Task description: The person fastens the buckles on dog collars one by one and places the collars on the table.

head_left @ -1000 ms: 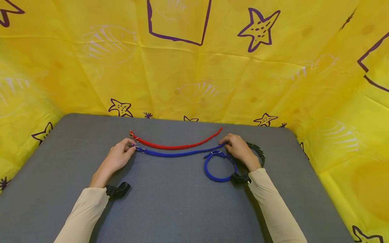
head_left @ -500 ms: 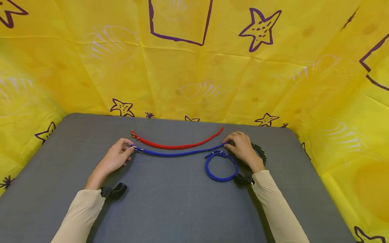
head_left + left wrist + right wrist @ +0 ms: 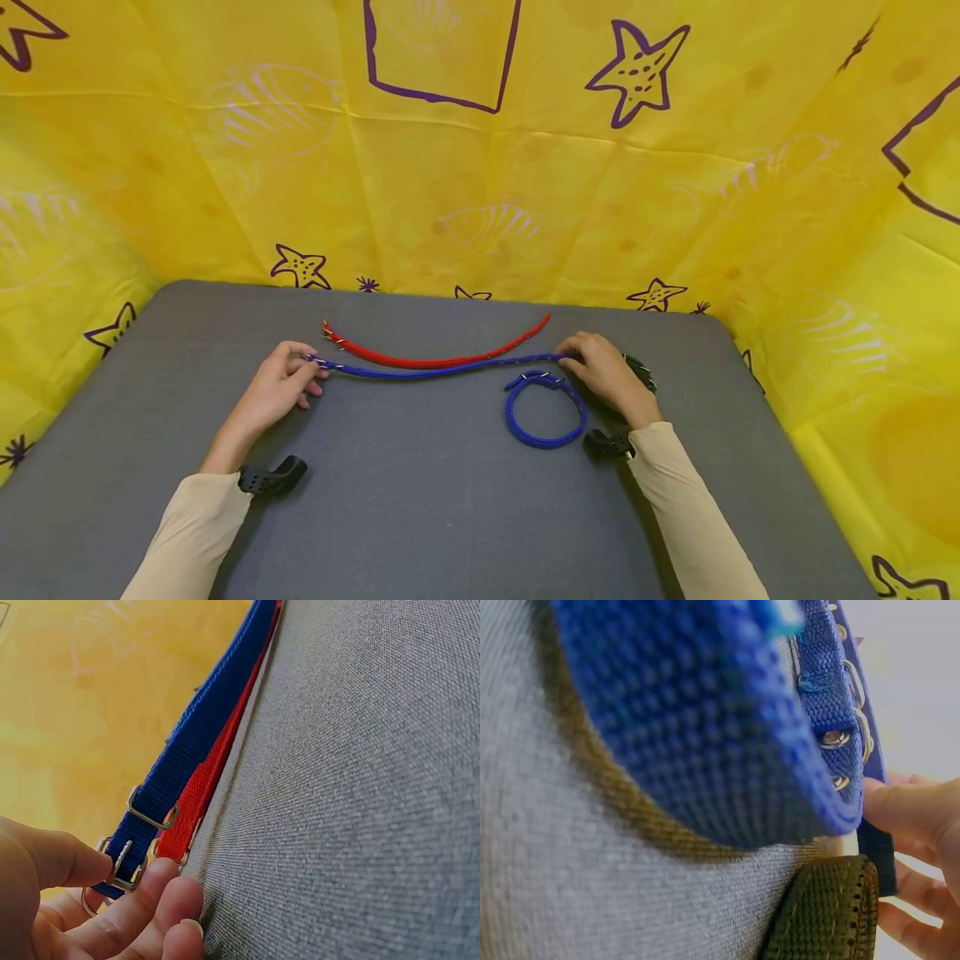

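A blue woven collar (image 3: 405, 374) stretches lengthwise between the two hands. At its buckle end, my left hand (image 3: 279, 385) pinches it between thumb and fingers; the metal buckle (image 3: 126, 866) shows beside the thumb in the left wrist view. My right hand (image 3: 603, 371) pinches the other end, near the metal-ringed holes. Just behind lies a red collar (image 3: 427, 363), curved and unfastened, partly overlapped by the blue one. A second blue collar (image 3: 517, 421), buckled into a ring, lies in front of the right hand; in the right wrist view its woven band fills the foreground.
A dark green collar (image 3: 642, 372) lies partly hidden behind the right hand. All of it rests on a grey cloth-covered table (image 3: 420, 517). Yellow printed fabric (image 3: 480, 167) rises along the back and both sides.
Both hands have moved slightly apart, the left one further left. The blue collar between them has gone from sagging to nearly straight and now overlaps the red one.
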Demonstrator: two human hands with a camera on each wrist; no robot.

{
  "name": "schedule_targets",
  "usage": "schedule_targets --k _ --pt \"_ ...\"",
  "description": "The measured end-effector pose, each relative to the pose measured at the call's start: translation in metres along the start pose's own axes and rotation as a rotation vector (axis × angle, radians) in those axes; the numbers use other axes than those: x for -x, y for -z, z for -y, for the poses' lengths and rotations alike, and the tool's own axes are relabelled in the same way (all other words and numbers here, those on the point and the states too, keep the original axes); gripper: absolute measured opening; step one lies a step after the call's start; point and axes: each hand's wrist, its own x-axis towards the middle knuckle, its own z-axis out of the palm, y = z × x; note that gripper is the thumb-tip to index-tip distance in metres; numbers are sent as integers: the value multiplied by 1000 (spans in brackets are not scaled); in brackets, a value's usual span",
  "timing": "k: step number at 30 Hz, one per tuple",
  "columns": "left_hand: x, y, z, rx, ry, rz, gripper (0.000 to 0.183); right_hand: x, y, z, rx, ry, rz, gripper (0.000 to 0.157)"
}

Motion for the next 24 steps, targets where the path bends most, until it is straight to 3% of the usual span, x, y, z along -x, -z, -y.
schedule_targets --k 7,17,24 --pt "3 4 3 33 -48 -43 31 3 3 2 -42 55 -3 10" --pt "9 5 0 108 -87 -40 31 13 11 9 -222 1 4 8" --pt "12 1 -11 60 -129 -86 30 19 20 18 -344 -67 -3 9"
